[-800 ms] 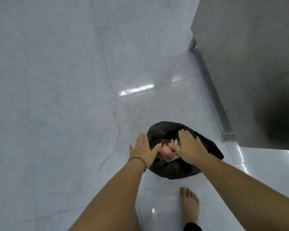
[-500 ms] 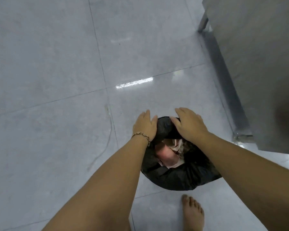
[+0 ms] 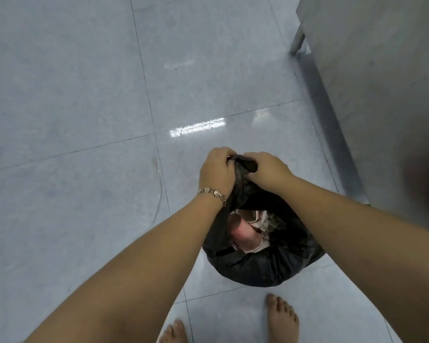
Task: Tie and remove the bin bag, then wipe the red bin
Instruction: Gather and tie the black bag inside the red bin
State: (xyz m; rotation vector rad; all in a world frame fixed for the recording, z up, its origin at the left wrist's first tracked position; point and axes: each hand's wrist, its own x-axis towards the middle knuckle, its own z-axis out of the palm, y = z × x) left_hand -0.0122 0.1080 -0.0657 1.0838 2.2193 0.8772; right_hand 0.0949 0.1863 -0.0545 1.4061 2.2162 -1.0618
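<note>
On grey tiles, both hands (image 3: 243, 169) bunch the black bag (image 3: 258, 266), apparently hiding the bin.

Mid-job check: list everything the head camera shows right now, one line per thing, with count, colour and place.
bin bag: one, black, on the floor ahead of the feet, far edge bunched up in both hands, near side still open
rubbish: several pieces, pink and whitish, inside the bag's open mouth
floor: grey glossy tiles, across the whole view
cabinet: one, grey, standing on a leg at upper right
bracelet: one, gold, on the left wrist
left hand: closed on the bag's gathered edge
right hand: closed on the same edge, beside the left
feet: two, bare, bottom edge

The red bin itself is not visible.
</note>
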